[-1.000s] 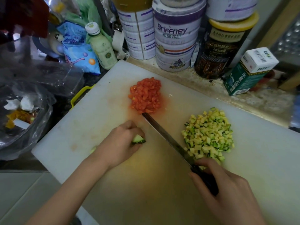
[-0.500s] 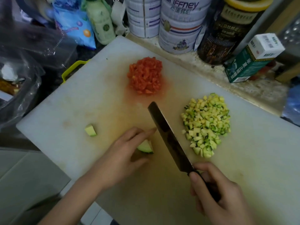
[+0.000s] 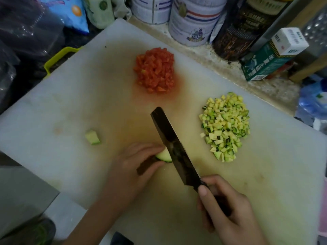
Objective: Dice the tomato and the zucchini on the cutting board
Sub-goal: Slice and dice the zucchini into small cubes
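Green-skinned zucchini wedge [image 3: 163,156] at cutting board [image 3: 53,106] 6 o'clock: left hand [image 3: 131,167] pinches it, right hand [image 3: 228,209] wraps knife [image 3: 177,149] handle. Likely firm, wet, slippery; hold by skin side, clear of blade.

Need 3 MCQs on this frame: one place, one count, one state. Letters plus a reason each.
1. Where on the white plastic cutting board is the pile of diced red tomato? A) far side, near the white round tins B) near edge C) off it
2. How many undiced green zucchini chunks remain? A) one B) two C) four
3. What does the right hand grip? A) the dark-bladed knife, by its handle B) nothing C) a tomato
1A: just short of the tins. 2B: one loose at left, a held chunk pinched by the left hand. 3A: fingers wrap the handle.
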{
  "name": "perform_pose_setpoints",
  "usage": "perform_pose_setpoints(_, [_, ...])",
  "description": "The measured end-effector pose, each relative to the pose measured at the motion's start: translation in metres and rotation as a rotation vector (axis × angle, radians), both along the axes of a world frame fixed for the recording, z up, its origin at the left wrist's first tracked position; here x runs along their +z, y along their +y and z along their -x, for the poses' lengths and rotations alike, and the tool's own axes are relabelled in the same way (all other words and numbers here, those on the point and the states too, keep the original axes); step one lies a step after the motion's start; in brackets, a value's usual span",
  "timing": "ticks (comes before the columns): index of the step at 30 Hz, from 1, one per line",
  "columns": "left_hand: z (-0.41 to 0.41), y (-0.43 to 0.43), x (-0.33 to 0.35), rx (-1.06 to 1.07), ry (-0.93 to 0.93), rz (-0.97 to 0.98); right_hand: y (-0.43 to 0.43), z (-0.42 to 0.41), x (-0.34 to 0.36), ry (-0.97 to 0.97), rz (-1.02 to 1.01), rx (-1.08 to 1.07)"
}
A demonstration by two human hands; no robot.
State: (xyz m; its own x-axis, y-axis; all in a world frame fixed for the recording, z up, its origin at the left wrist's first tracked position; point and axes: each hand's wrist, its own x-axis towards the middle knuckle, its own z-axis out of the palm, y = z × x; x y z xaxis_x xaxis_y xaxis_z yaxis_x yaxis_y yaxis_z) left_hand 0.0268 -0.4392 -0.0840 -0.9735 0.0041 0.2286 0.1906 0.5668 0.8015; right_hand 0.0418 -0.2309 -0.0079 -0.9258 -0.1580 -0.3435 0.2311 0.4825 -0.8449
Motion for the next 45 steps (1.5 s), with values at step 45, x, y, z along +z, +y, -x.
perform_pose_setpoints(45, [-0.006,0.0,0.001,0.021,0.061,-0.031,-0.04,0.018,0.011,0.28,-0.463,0.259])
